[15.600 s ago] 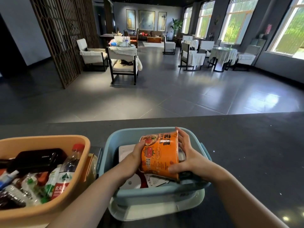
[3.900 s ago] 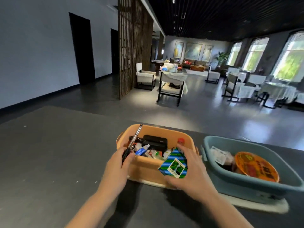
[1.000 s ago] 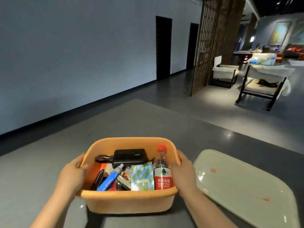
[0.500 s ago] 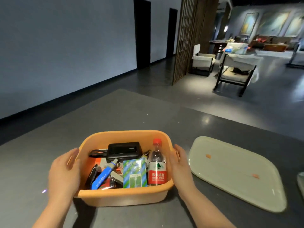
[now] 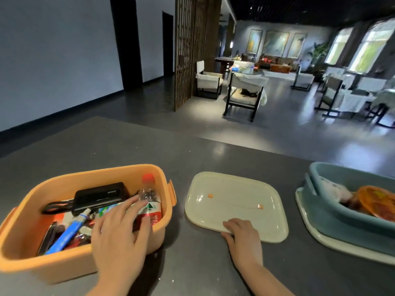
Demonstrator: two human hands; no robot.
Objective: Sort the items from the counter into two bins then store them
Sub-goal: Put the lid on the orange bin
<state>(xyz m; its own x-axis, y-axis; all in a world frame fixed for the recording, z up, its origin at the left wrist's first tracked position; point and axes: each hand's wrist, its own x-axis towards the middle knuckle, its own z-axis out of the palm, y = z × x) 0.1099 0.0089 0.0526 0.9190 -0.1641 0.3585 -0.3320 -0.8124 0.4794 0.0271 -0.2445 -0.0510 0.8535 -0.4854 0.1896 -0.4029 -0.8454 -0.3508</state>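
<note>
Now, from the head camera, the rounded orange plastic bin (image 5: 89, 227) sits on the dark grey counter (image 5: 128, 146), packed. Over its contents the left hand (image 5: 119, 238) reaches with fingers spread, tips touching the clear red-capped water bottle (image 5: 149, 201), probably pressing it low enough for closing. That bottle leans, cap pointing away from the person. Right of the bin lies the pale cream rectangular lid (image 5: 235, 201), long axis across the counter; the right hand (image 5: 243, 236) curls fingers over its near edge, likely to lift it.

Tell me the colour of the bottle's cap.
Red, on the bottle in the orange bin; head view.
</note>
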